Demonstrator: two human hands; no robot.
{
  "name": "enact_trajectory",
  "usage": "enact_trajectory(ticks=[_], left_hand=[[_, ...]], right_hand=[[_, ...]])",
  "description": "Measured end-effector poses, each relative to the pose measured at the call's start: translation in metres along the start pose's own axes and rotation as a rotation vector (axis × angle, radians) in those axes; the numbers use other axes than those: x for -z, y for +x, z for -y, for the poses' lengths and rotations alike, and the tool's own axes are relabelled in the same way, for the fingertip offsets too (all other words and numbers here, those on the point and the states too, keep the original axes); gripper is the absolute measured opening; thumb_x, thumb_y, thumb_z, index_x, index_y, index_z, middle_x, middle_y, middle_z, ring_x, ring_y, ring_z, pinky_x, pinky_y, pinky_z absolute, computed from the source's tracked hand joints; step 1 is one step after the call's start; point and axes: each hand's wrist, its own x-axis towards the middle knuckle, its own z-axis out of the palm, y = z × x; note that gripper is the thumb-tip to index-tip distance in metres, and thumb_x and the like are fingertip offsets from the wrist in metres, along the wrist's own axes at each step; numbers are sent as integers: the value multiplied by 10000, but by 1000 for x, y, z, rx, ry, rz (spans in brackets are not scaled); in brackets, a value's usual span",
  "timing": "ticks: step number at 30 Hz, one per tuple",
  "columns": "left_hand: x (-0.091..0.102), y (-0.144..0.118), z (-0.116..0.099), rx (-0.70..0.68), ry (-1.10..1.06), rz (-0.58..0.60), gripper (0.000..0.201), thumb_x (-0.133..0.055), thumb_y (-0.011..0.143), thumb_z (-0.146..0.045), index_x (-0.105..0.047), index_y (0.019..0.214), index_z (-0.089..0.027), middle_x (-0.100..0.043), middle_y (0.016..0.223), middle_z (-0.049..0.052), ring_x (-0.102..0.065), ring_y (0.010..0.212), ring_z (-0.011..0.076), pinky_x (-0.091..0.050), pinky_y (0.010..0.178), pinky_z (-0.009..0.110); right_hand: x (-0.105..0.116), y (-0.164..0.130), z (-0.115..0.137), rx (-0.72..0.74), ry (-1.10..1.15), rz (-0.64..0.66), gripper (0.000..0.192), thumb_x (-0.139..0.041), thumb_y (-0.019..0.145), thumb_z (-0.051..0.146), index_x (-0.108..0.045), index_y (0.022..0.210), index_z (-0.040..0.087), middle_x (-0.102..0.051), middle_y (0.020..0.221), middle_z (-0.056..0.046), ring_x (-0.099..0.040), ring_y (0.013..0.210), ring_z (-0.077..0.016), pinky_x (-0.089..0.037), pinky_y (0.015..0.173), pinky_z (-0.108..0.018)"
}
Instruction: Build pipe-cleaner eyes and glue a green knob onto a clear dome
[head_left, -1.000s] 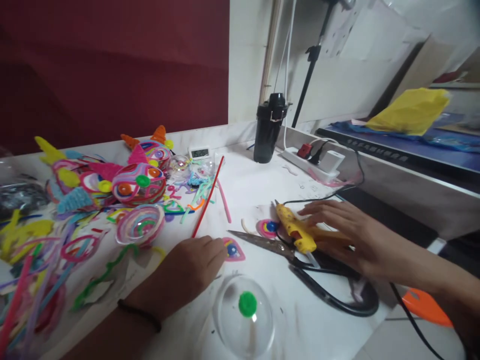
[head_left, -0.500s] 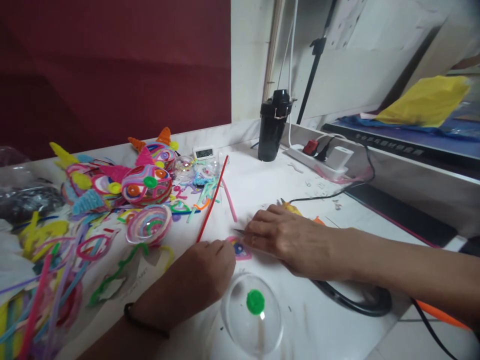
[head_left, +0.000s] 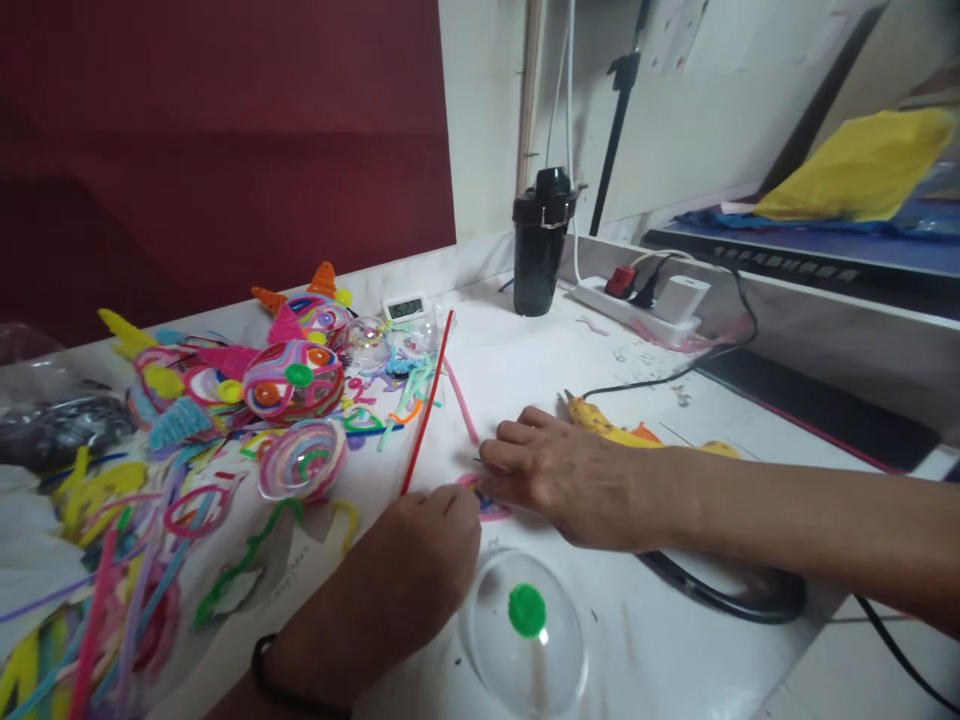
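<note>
My left hand [head_left: 424, 560] is curled closed at the left edge of a small flat pink-rimmed piece [head_left: 491, 512] with a coloured middle. Its fingertips are hidden. From the right, my right hand [head_left: 555, 475] reaches over the same piece, fingers closed round a slim pointed tool whose dark tip [head_left: 478, 460] just shows. In front of both hands lies a clear plastic dome [head_left: 559, 655] with a green disc [head_left: 527, 609] on it. A red strip [head_left: 427, 405] stretches away beyond my left hand, near a pink strip [head_left: 461, 400].
Coloured craft pieces [head_left: 292, 385] and fuzzy strips [head_left: 135, 590] crowd the left. Behind my right wrist lies a yellow glue gun [head_left: 600, 420] with a cord. Farther back are a black bottle [head_left: 540, 250], a power strip [head_left: 637, 305] and a small digital display [head_left: 405, 308].
The view has shifted slightly. Both hands stay at the pink-rimmed piece; my right fingers now cover more of it and of the tool's tip. More of the glue gun shows.
</note>
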Motion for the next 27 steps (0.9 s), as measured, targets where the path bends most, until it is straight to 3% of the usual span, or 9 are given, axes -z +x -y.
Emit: enact_trajectory(ticks=[6,11,17,22,27], left_hand=[[0,-2,-1,26,-22,-66,209,-483,768,53,-547,805,-143,-619,777,71,-595,639,228,-533,527,347],[3,-3,6,122,-131,-59,137,-481,874,-38,-550,835,-149,-599,766,38,-585,607,185,-515,533,298],[11,-6,15,143,-281,0,140,-437,934,-94,-565,953,-146,-626,870,45,-626,754,164,-529,658,269],[10,-8,18,132,-283,56,160,-428,940,-106,-578,973,-153,-643,923,67,-635,818,187,-543,719,304],[9,-10,18,128,-287,21,196,-409,951,-123,-567,1058,-170,-641,937,68,-631,840,181,-534,720,288]], right_hand=[[4,2,2,-51,38,61,339,-534,817,103,-644,1132,161,-578,1009,-85,-478,900,-254,-322,730,-405],[7,3,4,-76,34,90,290,-533,826,104,-658,1079,173,-581,1025,-84,-485,910,-244,-316,730,-390],[9,2,5,-92,37,85,266,-561,799,99,-673,1022,189,-590,1009,-82,-486,890,-242,-302,705,-381],[11,3,5,-90,71,100,268,-574,786,94,-670,1019,184,-590,1020,-86,-482,887,-236,-302,714,-378],[10,3,4,-89,72,87,249,-569,789,94,-678,993,189,-587,1004,-86,-471,876,-231,-291,704,-373]])
